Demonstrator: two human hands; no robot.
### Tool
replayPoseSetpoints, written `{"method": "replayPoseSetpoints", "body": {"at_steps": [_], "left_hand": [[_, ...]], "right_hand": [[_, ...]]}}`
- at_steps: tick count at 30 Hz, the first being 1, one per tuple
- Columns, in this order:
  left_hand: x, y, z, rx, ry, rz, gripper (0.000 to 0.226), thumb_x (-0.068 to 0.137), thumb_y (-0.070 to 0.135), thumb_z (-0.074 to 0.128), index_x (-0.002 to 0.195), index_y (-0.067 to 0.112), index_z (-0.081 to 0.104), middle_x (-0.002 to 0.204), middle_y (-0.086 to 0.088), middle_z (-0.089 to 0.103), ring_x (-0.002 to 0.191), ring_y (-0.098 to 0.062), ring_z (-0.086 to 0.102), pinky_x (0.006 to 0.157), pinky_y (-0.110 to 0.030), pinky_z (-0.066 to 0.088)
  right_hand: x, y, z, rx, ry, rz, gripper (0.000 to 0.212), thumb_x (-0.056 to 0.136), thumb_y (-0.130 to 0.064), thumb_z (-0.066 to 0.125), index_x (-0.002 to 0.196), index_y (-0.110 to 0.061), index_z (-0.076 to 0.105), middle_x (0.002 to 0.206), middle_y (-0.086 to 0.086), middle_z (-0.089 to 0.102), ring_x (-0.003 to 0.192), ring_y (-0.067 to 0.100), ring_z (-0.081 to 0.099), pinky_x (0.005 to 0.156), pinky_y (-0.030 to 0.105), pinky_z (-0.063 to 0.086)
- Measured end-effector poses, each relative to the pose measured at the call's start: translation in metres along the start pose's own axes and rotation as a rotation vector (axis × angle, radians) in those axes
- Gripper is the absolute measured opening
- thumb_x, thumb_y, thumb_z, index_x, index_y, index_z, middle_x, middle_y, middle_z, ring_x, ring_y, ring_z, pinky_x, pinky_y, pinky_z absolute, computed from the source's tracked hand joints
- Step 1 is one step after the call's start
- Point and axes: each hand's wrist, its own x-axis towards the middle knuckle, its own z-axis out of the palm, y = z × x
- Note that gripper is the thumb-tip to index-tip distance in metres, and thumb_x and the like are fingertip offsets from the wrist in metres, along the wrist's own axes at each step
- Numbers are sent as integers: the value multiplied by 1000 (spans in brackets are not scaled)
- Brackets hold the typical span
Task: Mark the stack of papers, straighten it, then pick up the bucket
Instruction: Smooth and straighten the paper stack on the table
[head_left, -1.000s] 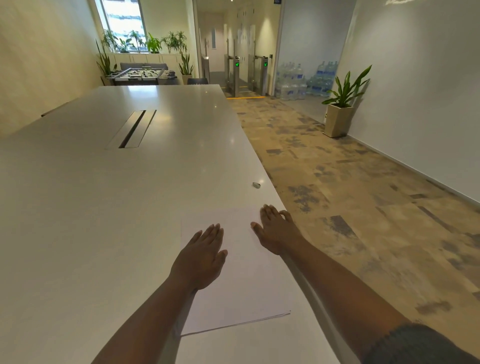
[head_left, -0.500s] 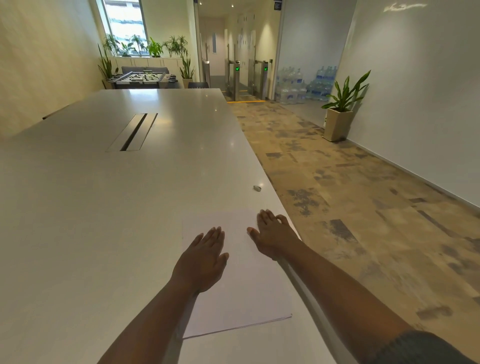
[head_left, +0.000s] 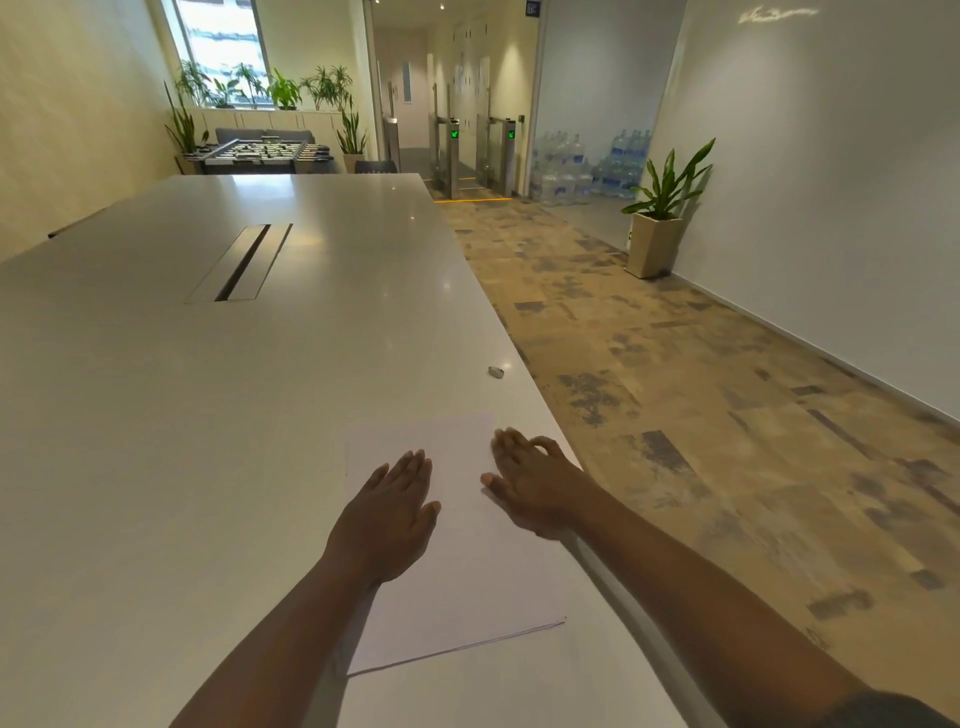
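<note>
Since the earlier frames our right hand has slid a little back along the right edge of the stack of papers, its fingers now slightly bent, while our left hand lies much where it was. We can read no writing anywhere: the top sheet looks blank, and the only signs we make out are the green arrows on the turnstile gates far down the hall.

Our left hand rests flat on the left part of the stack, fingers straight and together, pointing away from us, gripping nothing. Our right hand lies palm down across the stack's right edge near the table rim, thumb spread toward the left hand, holding nothing.

The stack lies on the white table at its near right edge. A small grey object sits beyond it. A potted plant stands against the right wall.
</note>
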Motion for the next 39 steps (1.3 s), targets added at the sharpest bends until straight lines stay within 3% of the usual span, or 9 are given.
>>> {"method": "replayPoseSetpoints", "body": {"at_steps": [5, 8, 12, 22, 27, 34, 39], "left_hand": [[-1, 1, 0, -18, 5, -8, 86, 84, 57, -4, 158, 16, 10, 165, 2, 6, 150, -4, -1, 120, -25, -3], [0, 0, 0, -9, 6, -8, 85, 84, 57, -4, 157, 15, 11, 165, 2, 7, 150, -5, 0, 121, -26, -2], [-1, 0, -1, -9, 4, -10, 84, 85, 57, -3, 158, 16, 10, 165, 2, 6, 150, -5, -1, 122, -27, -2], [0, -1, 2, 0, 5, -5, 83, 86, 56, -2, 158, 16, 10, 165, 2, 6, 150, -5, -1, 122, -27, -1], [0, 0, 0, 5, 2, -3, 83, 86, 57, -3, 158, 16, 9, 165, 2, 6, 151, -6, -1, 122, -27, -2], [1, -1, 2, 2, 1, -6, 85, 85, 57, -5, 157, 15, 10, 165, 2, 6, 150, -5, -1, 122, -28, -1], [0, 0, 1, -8, 6, -8, 85, 85, 56, -3, 157, 14, 11, 165, 1, 7, 151, -6, 0, 122, -29, 0]], "right_hand": [[-6, 21, 10, -40, 24, 95, 118, 69, -72, -33, 160, -8, 4, 169, 6, 4, 156, 14, 0, 125, 41, 4], [-2, 21, 7, -31, 26, 206, 97, 88, -66, -16, 160, -6, 6, 169, 9, 5, 156, 17, 0, 125, 42, 2], [15, 1, 3, 3, 9, 167, 70, 105, -54, 7, 161, -12, 6, 169, 5, 3, 156, 15, -1, 125, 40, 1], [10, 8, -4, -105, -35, 308, 78, 103, -58, 5, 159, -5, 0, 169, 10, -1, 156, 19, -5, 126, 42, 0], [20, -12, -2, -34, -10, 188, 74, 104, -56, 9, 160, -9, 2, 169, 6, 1, 156, 17, -4, 126, 40, 0], [13, 10, -6, -75, -64, 330, 76, 104, -57, 6, 159, -5, 0, 169, 9, -1, 156, 19, -4, 125, 42, -2], [19, -2, -1, -16, -43, 230, 74, 105, -56, 9, 160, -8, 2, 169, 7, 0, 156, 17, -4, 125, 40, 0]]}}
